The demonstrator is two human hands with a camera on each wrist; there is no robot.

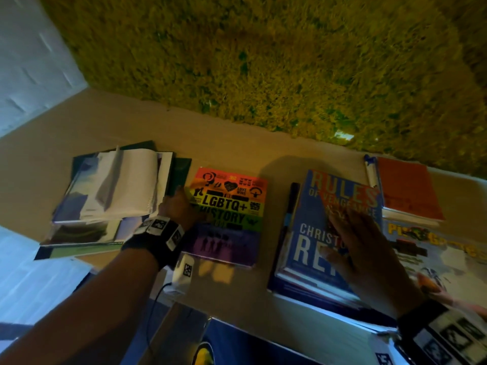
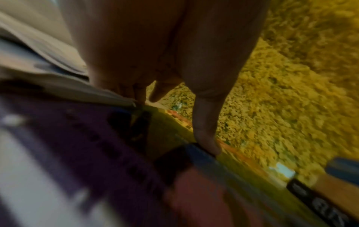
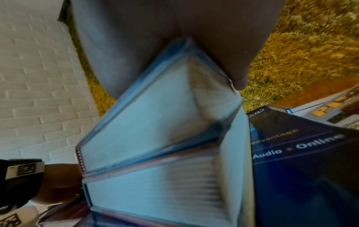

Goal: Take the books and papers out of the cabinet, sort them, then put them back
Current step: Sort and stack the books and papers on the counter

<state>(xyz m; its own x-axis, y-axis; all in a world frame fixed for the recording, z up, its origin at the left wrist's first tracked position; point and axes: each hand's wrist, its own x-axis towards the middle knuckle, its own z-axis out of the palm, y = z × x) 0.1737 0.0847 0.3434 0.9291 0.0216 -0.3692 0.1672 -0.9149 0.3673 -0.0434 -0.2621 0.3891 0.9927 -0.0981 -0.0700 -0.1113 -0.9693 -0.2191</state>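
Several piles of books lie on a tan top point(image 1: 237, 143). My left hand point(image 1: 181, 204) is at the left edge of the rainbow LGBTQ+ history book point(image 1: 232, 206). Its thumb point(image 2: 207, 144) lies on the cover and its fingers point(image 2: 137, 95) reach down beside the edge, pinching it. My right hand point(image 1: 353, 233) rests flat with spread fingers on the blue "Rules of Vengeance" book point(image 1: 316, 222), the top of a stack point(image 3: 155, 115). A loose heap of open books and papers point(image 1: 113, 191) lies left of my left hand.
An orange book point(image 1: 411, 191) and a colourful magazine point(image 1: 434, 254) lie at the right. A dark pen point(image 1: 290, 206) lies along the blue stack's left side. A mossy green wall point(image 1: 263, 61) rises behind the top, and white brick point(image 3: 38, 76) is at the left.
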